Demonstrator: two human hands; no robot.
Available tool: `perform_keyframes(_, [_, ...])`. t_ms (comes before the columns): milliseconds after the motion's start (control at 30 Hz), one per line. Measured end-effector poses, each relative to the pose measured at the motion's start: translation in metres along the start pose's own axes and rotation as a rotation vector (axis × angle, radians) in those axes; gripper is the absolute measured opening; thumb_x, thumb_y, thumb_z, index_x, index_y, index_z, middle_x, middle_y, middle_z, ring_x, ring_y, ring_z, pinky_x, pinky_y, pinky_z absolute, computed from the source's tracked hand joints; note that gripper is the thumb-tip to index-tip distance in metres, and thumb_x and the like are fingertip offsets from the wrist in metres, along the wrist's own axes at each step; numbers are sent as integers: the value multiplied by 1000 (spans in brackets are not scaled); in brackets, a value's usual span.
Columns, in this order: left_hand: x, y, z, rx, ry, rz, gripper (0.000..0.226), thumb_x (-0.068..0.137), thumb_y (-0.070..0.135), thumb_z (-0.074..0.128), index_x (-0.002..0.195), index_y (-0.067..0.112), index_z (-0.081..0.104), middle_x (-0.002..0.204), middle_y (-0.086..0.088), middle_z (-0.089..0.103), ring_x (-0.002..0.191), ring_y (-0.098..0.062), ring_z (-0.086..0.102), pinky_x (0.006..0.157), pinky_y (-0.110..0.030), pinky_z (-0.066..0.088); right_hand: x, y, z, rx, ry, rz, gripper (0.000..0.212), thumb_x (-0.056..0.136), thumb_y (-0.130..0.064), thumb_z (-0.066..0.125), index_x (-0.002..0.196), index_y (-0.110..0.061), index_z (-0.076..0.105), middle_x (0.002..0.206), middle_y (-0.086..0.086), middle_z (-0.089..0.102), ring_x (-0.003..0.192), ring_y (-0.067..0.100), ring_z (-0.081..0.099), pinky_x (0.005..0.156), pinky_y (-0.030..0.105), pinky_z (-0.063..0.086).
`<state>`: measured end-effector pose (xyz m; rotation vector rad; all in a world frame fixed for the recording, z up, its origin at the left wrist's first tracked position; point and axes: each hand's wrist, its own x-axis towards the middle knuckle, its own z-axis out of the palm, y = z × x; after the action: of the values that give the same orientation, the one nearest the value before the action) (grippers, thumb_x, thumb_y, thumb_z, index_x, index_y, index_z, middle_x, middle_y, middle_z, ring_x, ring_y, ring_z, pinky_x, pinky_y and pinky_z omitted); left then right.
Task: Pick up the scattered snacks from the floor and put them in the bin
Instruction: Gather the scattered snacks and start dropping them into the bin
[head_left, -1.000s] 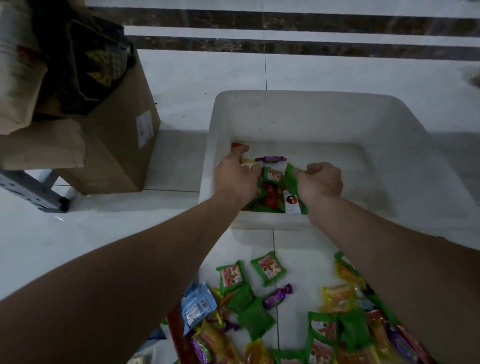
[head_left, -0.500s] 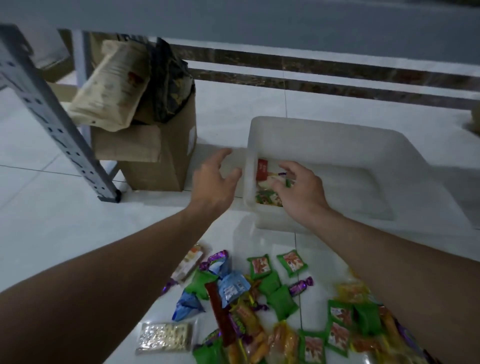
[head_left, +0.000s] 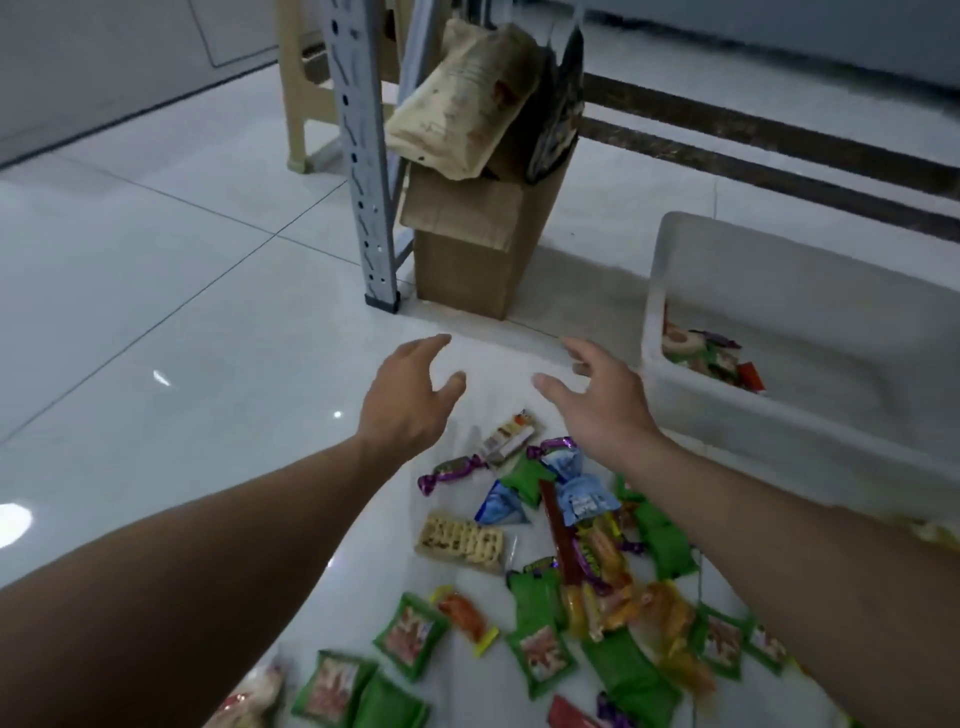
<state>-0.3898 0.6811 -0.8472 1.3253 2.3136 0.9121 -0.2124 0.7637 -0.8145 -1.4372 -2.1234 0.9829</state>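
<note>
Several wrapped snacks (head_left: 571, 582) lie scattered on the white tiled floor: green packets, blue pouches, purple candies, a cracker pack (head_left: 460, 543), orange and red sticks. The white plastic bin (head_left: 810, 426) stands at the right with a few snacks (head_left: 711, 358) in its near left corner. My left hand (head_left: 408, 397) and my right hand (head_left: 605, 400) hover side by side above the far edge of the pile, fingers spread and relaxed, holding nothing. Both are left of the bin.
A brown cardboard box (head_left: 478, 249) stuffed with paper and dark bags stands behind the hands. A grey perforated metal rack leg (head_left: 363, 171) rises beside it, with a beige stool leg (head_left: 293, 88) further back. Bare tiles stretch to the left.
Both hands came out of the bin after letting go of the snacks there and moved left and back over the floor pile. The view swung left.
</note>
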Motion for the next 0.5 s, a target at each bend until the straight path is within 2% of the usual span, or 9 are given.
perform_keyframes(500, [-18, -36, 23, 57, -135, -13, 56, 93, 39, 53, 145, 23, 37, 149, -1, 40, 136, -20, 37, 109, -36, 33, 3, 15, 36, -90, -105, 26, 57, 89, -35, 64, 141, -27, 43, 143, -1, 45, 131, 17, 42, 109, 39, 38])
